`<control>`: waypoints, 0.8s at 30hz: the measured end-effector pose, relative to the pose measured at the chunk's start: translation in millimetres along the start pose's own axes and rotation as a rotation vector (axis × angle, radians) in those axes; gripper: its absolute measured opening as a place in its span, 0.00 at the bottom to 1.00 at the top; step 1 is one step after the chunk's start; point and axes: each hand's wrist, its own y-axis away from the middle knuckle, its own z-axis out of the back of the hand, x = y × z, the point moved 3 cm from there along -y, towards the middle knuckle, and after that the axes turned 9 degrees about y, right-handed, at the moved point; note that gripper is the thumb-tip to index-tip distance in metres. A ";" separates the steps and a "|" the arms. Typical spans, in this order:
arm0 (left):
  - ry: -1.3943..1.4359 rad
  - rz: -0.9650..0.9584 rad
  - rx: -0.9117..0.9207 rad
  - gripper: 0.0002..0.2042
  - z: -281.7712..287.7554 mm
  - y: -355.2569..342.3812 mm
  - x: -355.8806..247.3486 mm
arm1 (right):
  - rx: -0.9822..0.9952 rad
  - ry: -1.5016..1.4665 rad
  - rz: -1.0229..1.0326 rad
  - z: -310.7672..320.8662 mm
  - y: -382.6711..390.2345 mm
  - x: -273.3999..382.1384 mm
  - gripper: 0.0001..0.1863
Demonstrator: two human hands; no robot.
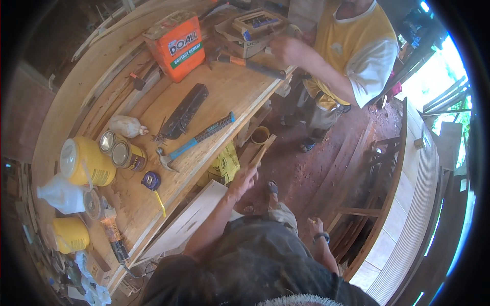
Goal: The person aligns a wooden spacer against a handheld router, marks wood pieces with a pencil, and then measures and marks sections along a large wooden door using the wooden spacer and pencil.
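Note:
My left hand (244,181) is closed around the lower end of a thin wooden strip (266,147). It is out past the workbench's front edge, and the strip points up and away. My right hand (316,227) hangs low on the right with its fingers curled, and nothing shows in it; a dark band circles its wrist. Nearest my left hand on the workbench (148,204) lies a blue-handled claw hammer (196,140). Beside it are a long black bundle (181,112) and a blue tape measure (151,180) with its yellow blade partly out.
An orange can (176,48), small cans (128,156), yellow jugs (87,160) and a power tool (111,232) crowd the bench. Another person (352,46) stands at its far end near a cardboard box (250,33). A tiled, wood-edged counter (395,214) runs along the right.

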 end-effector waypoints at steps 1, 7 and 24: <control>-0.046 -0.086 -0.026 0.19 -1.7 -1.8 -14.5 | 0.054 -0.040 0.018 -3.7 -14.9 12.6 0.25; -0.571 -0.666 -0.173 0.24 -42.1 -35.8 -134.3 | 0.158 0.007 0.018 -1.7 -113.9 6.8 0.22; -1.397 -0.509 -0.551 0.23 -42.7 -92.4 -246.7 | 0.429 -0.124 0.060 -7.0 -176.1 68.2 0.06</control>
